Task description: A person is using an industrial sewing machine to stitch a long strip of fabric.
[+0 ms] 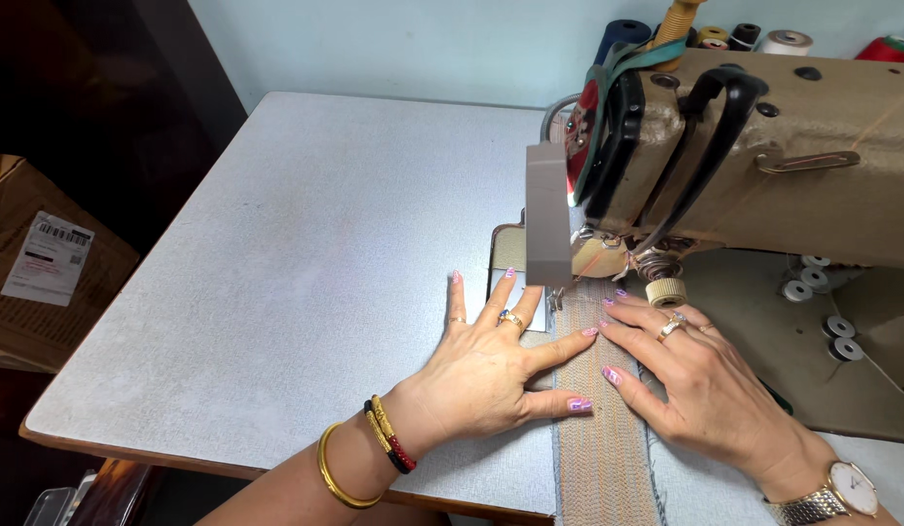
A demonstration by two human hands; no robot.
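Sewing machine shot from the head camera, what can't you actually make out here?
- Needle of the sewing machine: hidden in the head view behind a grey guard.
- Woven strip: its near end is cut off by the bottom edge.
- Right hand: its thumb is hidden beneath it.
- Left hand: lies flat; nothing shows beneath its palm.
- Bobbins: too small to read any thread.

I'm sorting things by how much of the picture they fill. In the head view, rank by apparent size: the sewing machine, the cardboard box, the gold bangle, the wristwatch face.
1. Sewing machine
2. Cardboard box, partly cut off at the edge
3. Gold bangle
4. Wristwatch face

The bangle and the watch face look close.
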